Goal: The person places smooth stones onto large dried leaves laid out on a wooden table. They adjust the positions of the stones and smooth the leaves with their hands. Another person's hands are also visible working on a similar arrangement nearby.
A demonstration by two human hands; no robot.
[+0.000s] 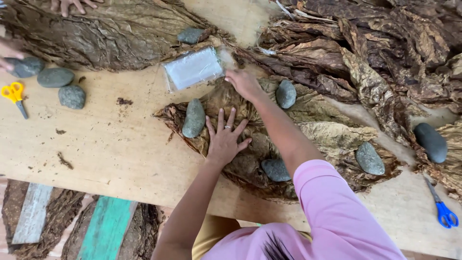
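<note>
The left hand (224,141) lies flat, fingers spread, pressing on a stack of dried brown tobacco leaves (317,132) spread across the middle of the pale wooden worktop (120,149); it grips nothing. The right hand (244,83) reaches to the far end of the same stack, palm down and fingers loosely extended, holding nothing, just beside a clear plastic-wrapped white packet (193,68). Smooth grey stones (194,118) weigh the leaves down around both hands. Yellow-handled scissors (14,96) lie at the left edge, blue-handled scissors (442,208) near the right corner.
</note>
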